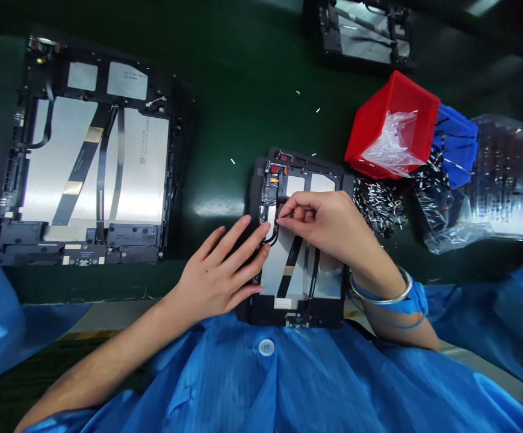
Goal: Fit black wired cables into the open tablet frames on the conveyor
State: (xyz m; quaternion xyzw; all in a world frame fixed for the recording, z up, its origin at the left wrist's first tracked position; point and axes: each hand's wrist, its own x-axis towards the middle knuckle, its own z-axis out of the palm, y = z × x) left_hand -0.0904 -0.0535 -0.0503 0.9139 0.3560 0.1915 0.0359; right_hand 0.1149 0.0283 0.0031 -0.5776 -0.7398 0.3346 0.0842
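Note:
An opened tablet (324,180) with silver shielding and black flex cables lies on the green belt right before me. My left hand (218,270) rests flat on its left edge, fingers stretched out. My right hand (328,225) hovers over the tablet's upper left part, thumb and fingers pinched at a thin black cable (274,239) that curves there. A blue wrist strap and a metal bangle (394,294) sit on my right wrist.
A second opened tablet (85,162) lies at the left on the belt. A third one (365,33) is at the far top. A red bin (392,126) with a plastic bag, a blue bin (457,144) and bags of small black parts (491,180) stand at the right.

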